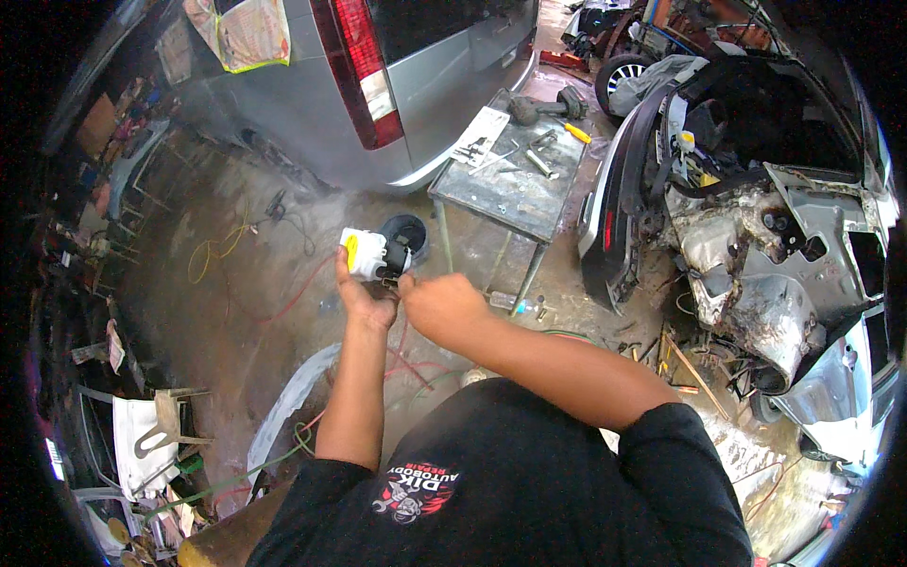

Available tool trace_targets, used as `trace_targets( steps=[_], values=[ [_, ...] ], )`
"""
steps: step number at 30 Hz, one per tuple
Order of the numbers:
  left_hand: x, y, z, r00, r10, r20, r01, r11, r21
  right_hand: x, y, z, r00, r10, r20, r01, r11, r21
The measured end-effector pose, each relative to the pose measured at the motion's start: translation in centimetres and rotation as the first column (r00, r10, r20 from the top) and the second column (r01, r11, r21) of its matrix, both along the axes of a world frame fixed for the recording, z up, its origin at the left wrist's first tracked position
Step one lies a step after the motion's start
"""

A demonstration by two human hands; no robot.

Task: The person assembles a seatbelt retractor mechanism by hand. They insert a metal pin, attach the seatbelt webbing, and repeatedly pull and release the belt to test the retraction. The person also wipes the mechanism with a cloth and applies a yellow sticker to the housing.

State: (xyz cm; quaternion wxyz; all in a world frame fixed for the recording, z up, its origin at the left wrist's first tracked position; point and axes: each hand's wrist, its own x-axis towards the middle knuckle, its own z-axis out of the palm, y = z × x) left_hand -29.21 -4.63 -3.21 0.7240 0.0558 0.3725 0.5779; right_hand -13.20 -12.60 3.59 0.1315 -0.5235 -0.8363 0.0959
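In front of my chest, my left hand point(366, 300) supports a white plastic part point(367, 265) with a round yellow patch on its left side and a black section on its right. My left thumb lies up along the part's left edge, and the other fingers are mostly hidden beneath it. Curled closed, my right hand point(442, 304) has its fingertips at the near right corner of the same part. Whether those fingertips pinch something small cannot be made out. Just beyond the part, a black bucket point(408, 229) stands on the floor.
A metal work table point(501, 210) holds tools, a yellow-handled tool point(577, 133) and a paper sheet. Behind it is a grey van point(444, 104). Stripped car bodywork point(737, 246) fills the right. Hoses point(312, 283) cross the floor; a plastic bottle point(515, 302) lies under the table.
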Motion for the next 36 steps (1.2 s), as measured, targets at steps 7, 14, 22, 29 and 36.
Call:
trace_targets(
  steps=[7,14,22,29,36],
  values=[
    [0.3,-0.8,1.2,0.997,0.070,-0.040,-0.072,0.995,-0.063,0.1,1.3,-1.6,0.998,-0.059,-0.022,0.061,0.992,0.113],
    [-1.3,-0.6,0.9,1.000,0.014,-0.006,-0.014,0.999,-0.035,0.0,1.5,-1.9,0.997,-0.072,-0.039,0.077,0.989,0.123],
    [-2.2,0.4,1.2,0.998,0.049,-0.048,-0.048,0.998,0.028,-0.1,1.3,-0.5,0.997,-0.076,-0.034,0.078,0.994,0.082],
    [-1.0,-0.1,2.4,1.000,0.013,-0.023,-0.013,1.000,0.011,0.6,1.1,0.4,0.997,-0.049,-0.065,0.056,0.993,0.102],
    [0.6,-1.0,3.0,0.999,0.021,-0.026,-0.021,1.000,0.001,0.9,1.3,0.5,0.998,-0.044,-0.039,0.048,0.995,0.086]
  ],
)
